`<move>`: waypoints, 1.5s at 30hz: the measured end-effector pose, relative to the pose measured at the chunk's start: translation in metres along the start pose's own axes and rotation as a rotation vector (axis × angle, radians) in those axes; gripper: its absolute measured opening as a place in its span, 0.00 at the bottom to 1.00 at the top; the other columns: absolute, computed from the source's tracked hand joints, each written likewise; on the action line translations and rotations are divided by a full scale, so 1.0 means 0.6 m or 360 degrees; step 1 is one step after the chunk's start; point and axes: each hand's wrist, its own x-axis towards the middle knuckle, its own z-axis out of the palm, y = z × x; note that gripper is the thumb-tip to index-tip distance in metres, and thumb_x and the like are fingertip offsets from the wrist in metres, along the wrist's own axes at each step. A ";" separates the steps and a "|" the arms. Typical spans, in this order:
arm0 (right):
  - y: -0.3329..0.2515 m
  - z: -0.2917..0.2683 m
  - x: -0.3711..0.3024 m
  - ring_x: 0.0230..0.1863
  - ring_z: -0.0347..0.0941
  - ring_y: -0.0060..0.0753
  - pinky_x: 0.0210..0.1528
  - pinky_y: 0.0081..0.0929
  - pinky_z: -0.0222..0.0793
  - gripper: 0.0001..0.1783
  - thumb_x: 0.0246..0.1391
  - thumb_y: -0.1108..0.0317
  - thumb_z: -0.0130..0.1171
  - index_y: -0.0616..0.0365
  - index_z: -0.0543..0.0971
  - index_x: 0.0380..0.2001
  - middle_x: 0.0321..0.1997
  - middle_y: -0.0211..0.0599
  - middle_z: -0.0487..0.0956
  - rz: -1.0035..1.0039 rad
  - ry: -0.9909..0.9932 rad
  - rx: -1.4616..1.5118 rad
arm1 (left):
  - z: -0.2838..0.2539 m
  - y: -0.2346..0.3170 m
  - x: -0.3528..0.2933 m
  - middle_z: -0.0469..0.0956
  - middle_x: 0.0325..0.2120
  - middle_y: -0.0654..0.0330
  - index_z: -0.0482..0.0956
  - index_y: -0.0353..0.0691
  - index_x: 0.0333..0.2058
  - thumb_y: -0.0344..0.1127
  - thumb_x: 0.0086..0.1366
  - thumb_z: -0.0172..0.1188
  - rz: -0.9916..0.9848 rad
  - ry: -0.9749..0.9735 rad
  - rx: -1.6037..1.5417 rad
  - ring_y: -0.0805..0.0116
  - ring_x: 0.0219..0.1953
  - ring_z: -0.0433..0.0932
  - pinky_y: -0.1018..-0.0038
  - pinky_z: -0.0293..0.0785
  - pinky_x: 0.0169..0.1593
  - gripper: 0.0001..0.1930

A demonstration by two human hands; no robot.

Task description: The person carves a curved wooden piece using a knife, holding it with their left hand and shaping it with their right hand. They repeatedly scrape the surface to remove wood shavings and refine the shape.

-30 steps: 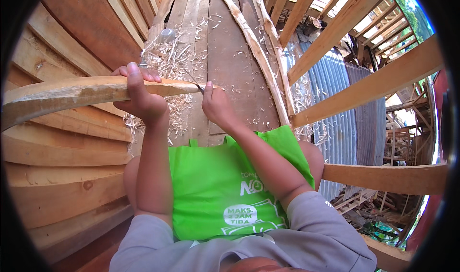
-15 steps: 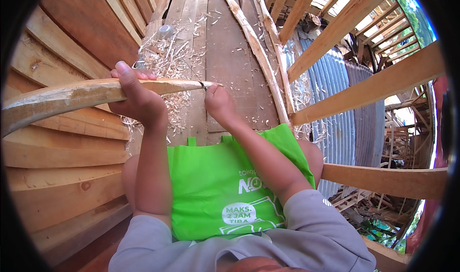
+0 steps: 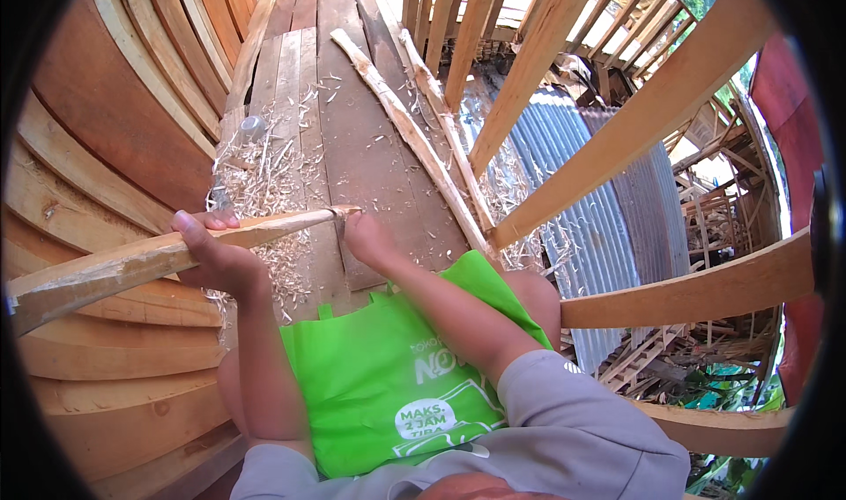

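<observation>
The left hand [image 3: 225,253] is wrapping around a pale wooden pole [image 3: 132,269], which is reaching from beyond that hand's left side across to the right hand [image 3: 366,237]. The right hand is closing, slightly blurred, around what is probably the hidden handle of a thin dark blade [image 3: 337,212], which is crossing the pole's narrow tip. Cutting well here is likely depending on the left hand bracing the pole firmly while the right is guiding the edge shallowly along the grain, lifting thin slivers and leaving the slender end uncracked; the left fingers should be lying clear of the stroke. The pole is tapering toward the right hand, its faceted sides showing rough, whitish patches. Beyond the left hand, dry, curly shavings [image 3: 256,170] are littering the worn floorboards [image 3: 366,174]. Beyond the right hand, a knobbly, peeled stick [image 3: 401,121] is lying lengthwise. Nearer the body than both hands, a smooth, creased green bag [image 3: 352,359] is covering the lap.
</observation>
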 end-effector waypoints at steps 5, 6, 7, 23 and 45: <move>-0.039 -0.008 -0.020 0.42 0.75 0.73 0.51 0.57 0.67 0.34 0.66 0.54 0.33 0.73 0.78 0.26 0.36 0.72 0.78 -0.0062 -0.0242 0.0011 | -0.002 0.007 0.000 0.64 0.16 0.64 0.65 0.40 0.25 0.44 0.65 0.62 0.0017 0.0074 0.0063 0.71 0.19 0.68 0.73 0.70 0.29 0.19; -0.068 -0.017 -0.031 0.43 0.75 0.73 0.51 0.57 0.67 0.34 0.66 0.54 0.33 0.74 0.78 0.26 0.36 0.72 0.78 -0.0103 -0.0297 -0.0002 | -0.004 0.009 0.003 0.64 0.16 0.64 0.65 0.40 0.25 0.44 0.65 0.61 0.0016 0.0073 0.0079 0.71 0.19 0.68 0.72 0.70 0.29 0.18; -0.098 -0.034 -0.045 0.43 0.75 0.72 0.51 0.57 0.67 0.34 0.66 0.54 0.33 0.73 0.78 0.26 0.36 0.71 0.78 -0.0147 -0.0299 0.0007 | -0.006 0.008 0.003 0.64 0.16 0.64 0.65 0.40 0.25 0.44 0.65 0.61 0.0007 0.0070 0.0097 0.71 0.20 0.68 0.72 0.70 0.29 0.18; -0.119 -0.050 -0.068 0.45 0.75 0.70 0.53 0.54 0.68 0.33 0.67 0.54 0.31 0.72 0.79 0.35 0.40 0.69 0.78 -0.0047 -0.0331 0.0097 | -0.003 0.011 0.002 0.65 0.15 0.62 0.64 0.41 0.17 0.48 0.66 0.60 -0.0028 0.0078 0.0166 0.68 0.21 0.69 0.69 0.72 0.33 0.24; -0.042 -0.004 -0.022 0.48 0.75 0.68 0.56 0.52 0.68 0.37 0.69 0.48 0.31 0.75 0.78 0.39 0.44 0.68 0.79 0.0050 -0.0461 -0.0033 | -0.003 0.038 0.009 0.67 0.16 0.64 0.67 0.40 0.21 0.48 0.66 0.61 0.0103 -0.0139 0.0331 0.73 0.21 0.69 0.73 0.70 0.31 0.21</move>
